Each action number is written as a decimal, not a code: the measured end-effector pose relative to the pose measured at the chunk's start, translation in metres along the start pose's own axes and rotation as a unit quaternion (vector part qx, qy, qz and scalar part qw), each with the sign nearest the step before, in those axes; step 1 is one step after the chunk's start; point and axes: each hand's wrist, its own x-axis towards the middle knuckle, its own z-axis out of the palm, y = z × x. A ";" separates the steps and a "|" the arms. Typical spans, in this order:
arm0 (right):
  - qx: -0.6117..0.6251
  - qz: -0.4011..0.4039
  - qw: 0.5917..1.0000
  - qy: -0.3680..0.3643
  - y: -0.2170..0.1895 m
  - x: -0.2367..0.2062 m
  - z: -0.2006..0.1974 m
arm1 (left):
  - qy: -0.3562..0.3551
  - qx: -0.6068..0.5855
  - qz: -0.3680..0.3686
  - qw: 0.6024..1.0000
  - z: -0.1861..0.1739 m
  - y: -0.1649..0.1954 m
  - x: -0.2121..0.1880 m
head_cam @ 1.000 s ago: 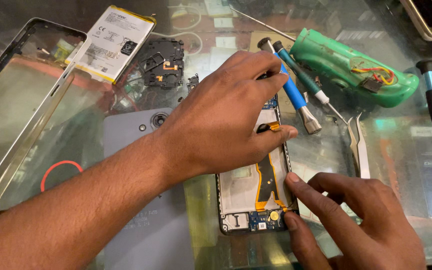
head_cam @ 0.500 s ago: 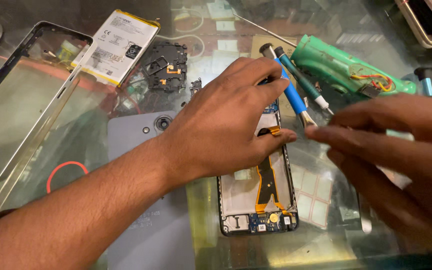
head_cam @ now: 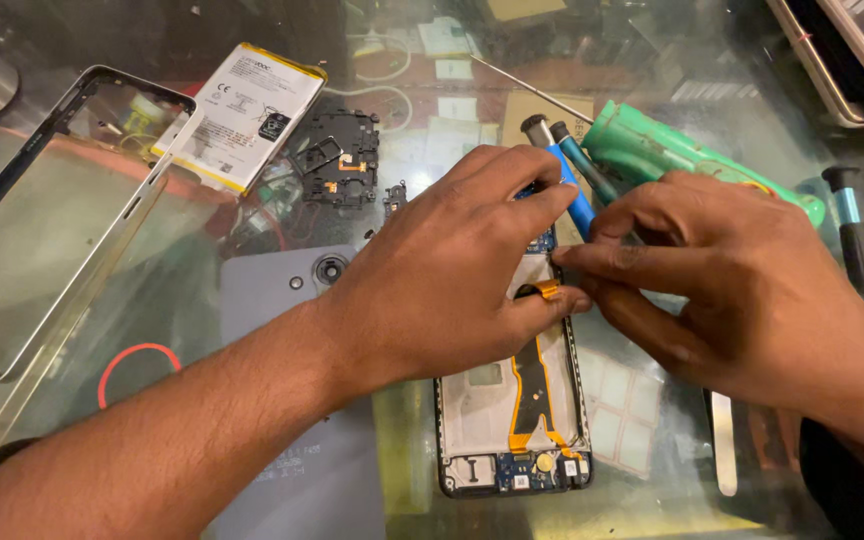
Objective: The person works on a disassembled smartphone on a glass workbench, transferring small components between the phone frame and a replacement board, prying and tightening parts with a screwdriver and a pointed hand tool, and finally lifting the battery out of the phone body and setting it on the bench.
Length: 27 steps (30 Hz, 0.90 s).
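An opened phone (head_cam: 507,425) lies face down on the glass table, with its circuit boards bare and an orange flex cable (head_cam: 530,385) running up its middle. My left hand (head_cam: 452,270) lies over the phone's upper half, fingers pressing on it and thumb at the cable's upper end. My right hand (head_cam: 742,290) reaches in from the right. Its thumb and forefinger are pinched together and touch my left thumb tip at that cable end. Whether they grip the cable is hidden.
A white battery (head_cam: 242,120), a black inner cover (head_cam: 337,160) and a grey back cover (head_cam: 287,290) lie to the left, beside a metal phone frame (head_cam: 102,270). Blue screwdrivers (head_cam: 574,195) and a green tool (head_cam: 692,160) lie behind my hands. Tweezers (head_cam: 722,445) lie at the right.
My right hand left the phone's lower end, rose, and came to the cable's upper end beside my left thumb. My left hand stayed on the phone.
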 end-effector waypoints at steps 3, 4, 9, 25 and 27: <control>-0.013 0.000 1.000 0.003 -0.001 0.000 0.001 | 0.002 -0.001 -0.001 1.000 -0.001 0.002 0.000; -0.011 0.005 1.000 0.000 -0.001 -0.001 0.001 | 0.003 -0.001 0.002 1.000 -0.002 0.003 0.001; -0.004 0.000 1.000 -0.003 0.001 -0.002 0.002 | -0.018 -0.080 -0.033 0.996 -0.011 -0.001 0.003; 0.000 0.021 0.999 -0.026 0.008 -0.003 0.005 | 0.045 -0.090 -0.046 0.994 -0.014 -0.007 0.003; 0.015 0.033 0.999 -0.034 0.008 -0.003 0.005 | 0.077 -0.052 -0.007 0.996 -0.012 -0.014 0.002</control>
